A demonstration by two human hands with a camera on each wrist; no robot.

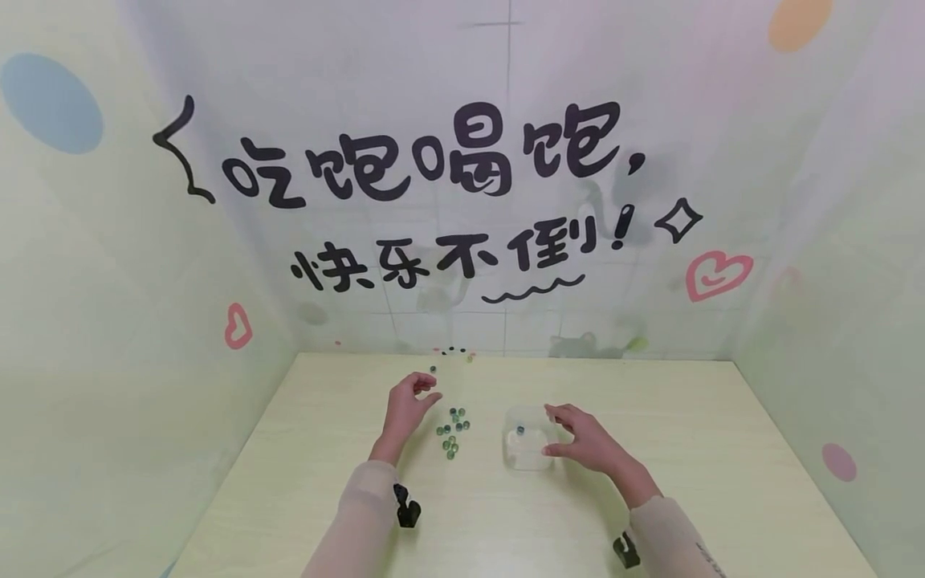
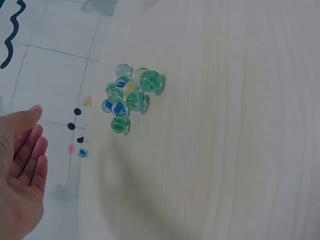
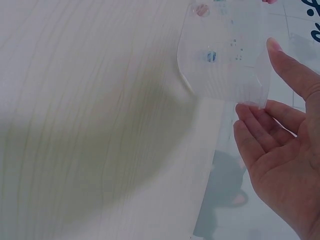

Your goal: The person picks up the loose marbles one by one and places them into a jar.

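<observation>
My left hand (image 1: 410, 405) hovers left of a cluster of glass marbles (image 1: 451, 441), its fingers loosely bent and nothing in them. The left wrist view shows these marbles (image 2: 136, 101) up close: green, blue-and-white and yellowish swirls in clear glass. Just beyond the left fingertips a lone blue marble (image 1: 433, 369) lies at the table's back edge. My right hand (image 1: 588, 440) holds a clear plastic box (image 1: 512, 457) at its right side, thumb nearer me and fingers at the far corner. One blue marble (image 1: 520, 430) is inside the box.
A pale wood-grain table (image 1: 462, 530) carries everything. Another yellowish marble (image 1: 470, 359) is at the back edge. Printed cloth walls (image 1: 462, 321) with black lettering enclose the back and both sides. A black wrist device (image 1: 408, 507) hangs at the left sleeve.
</observation>
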